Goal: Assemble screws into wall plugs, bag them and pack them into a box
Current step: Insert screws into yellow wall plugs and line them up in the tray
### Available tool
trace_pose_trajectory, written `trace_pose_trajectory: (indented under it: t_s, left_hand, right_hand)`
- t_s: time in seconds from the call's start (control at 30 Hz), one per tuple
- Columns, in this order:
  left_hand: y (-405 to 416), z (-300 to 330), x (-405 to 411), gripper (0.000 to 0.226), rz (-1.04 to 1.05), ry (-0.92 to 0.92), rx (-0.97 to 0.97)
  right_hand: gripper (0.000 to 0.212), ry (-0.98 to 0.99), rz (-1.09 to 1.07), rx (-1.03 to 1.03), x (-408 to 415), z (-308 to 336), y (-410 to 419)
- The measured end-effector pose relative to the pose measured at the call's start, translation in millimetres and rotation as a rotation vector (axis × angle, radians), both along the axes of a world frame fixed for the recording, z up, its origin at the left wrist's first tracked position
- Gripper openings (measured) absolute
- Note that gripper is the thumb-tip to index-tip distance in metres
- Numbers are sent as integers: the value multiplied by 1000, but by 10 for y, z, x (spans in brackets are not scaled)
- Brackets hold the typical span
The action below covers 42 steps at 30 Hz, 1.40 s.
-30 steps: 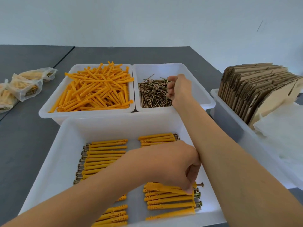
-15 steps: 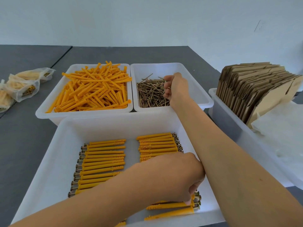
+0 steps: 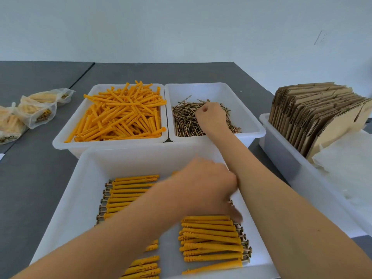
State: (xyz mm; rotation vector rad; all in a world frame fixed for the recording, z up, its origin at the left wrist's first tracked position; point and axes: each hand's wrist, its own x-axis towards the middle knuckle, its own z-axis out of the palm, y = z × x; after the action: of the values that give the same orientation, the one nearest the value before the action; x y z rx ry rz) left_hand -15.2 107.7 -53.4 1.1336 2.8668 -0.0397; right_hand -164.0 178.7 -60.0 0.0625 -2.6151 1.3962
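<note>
A near white tray [image 3: 80, 184] holds rows of orange wall plugs with screws in them, one group at the left [image 3: 128, 190] and one at the lower right [image 3: 211, 240]. My left hand [image 3: 203, 190] hovers blurred over the tray's middle, fingers curled downward; whether it holds anything is hidden. Behind the tray stand a bin of loose orange plugs [image 3: 120, 119] and a bin of brass screws [image 3: 184, 123]. My right hand [image 3: 211, 117] reaches into the screw pile with its fingers curled down round screws.
Filled clear bags [image 3: 36, 111] lie on the grey table at the far left. On the right, a white bin [image 3: 281, 152] holds a stack of flat cardboard boxes [image 3: 314, 117] with white plastic bags [image 3: 346, 170] beside them.
My left hand has lifted from the lower right row of assembled plugs toward the tray's middle. My right hand has dropped from above the screw bin into the screws.
</note>
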Motion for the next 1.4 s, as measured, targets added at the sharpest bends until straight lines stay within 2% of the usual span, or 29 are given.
trace_pose_trajectory:
  t_s: [0.03, 0.13, 0.2, 0.3, 0.4, 0.5, 0.67, 0.77, 0.83, 0.97, 1.07, 1.13, 1.2, 1.23, 1.3, 1.4]
  left_hand:
    - [-68, 27, -83, 48, 29, 87, 75]
    - [-491, 174, -393, 42, 319, 383, 241]
    - [-802, 188, -545, 28, 516, 463, 368]
    - [-1142, 113, -648, 9, 743, 485, 409]
    - [-1306, 91, -727, 17, 842, 462, 516]
    - [-1320, 52, -777, 17, 819, 400, 666]
    - [-1258, -10, -805, 16, 736, 264, 725]
    - [-1247, -42, -829, 13, 758, 142, 730]
    - [-1255, -50, -843, 7, 787, 124, 729]
    - [-1250, -17, -833, 10, 747, 85, 656]
    - [-1257, 18, -803, 12, 702, 1, 643]
    - [-1279, 10, -798, 6, 694, -28, 648]
    - [-1287, -14, -811, 3, 688, -10, 662]
    - [-1278, -23, -821, 2, 678, 24, 671]
    - [-1253, -40, -837, 18, 647, 169, 656]
    - [-1211, -35, -808, 33, 574, 346, 655]
  right_hand:
    - [30, -33, 44, 149, 5, -18, -5]
    - [20, -262, 130, 637, 28, -10, -77]
    - [38, -344, 209, 750, 25, 0, -117]
    - [33, -333, 351, 699, 23, 10, -125]
    - [34, -348, 355, 641, 13, 7, -119]
    - [35, -376, 365, 612, 12, 11, -164]
    - [34, -371, 372, 658, 13, 37, -190]
    - [35, -333, 401, 658, 29, 22, -146]
    - [40, -284, 404, 626, 38, 21, -117]
    - [56, -138, 347, 498, 89, 22, -100]
    - [50, -3, 276, 313, 94, 23, -94]
    - [36, 37, 213, 214, 79, 27, -87]
    - [8, 40, 177, 148, 65, 45, -77]
    - [8, 37, 161, 127, 68, 59, -73]
    - [19, 47, 120, 57, 67, 75, -62]
    - [25, 85, 43, -139, 121, 132, -61]
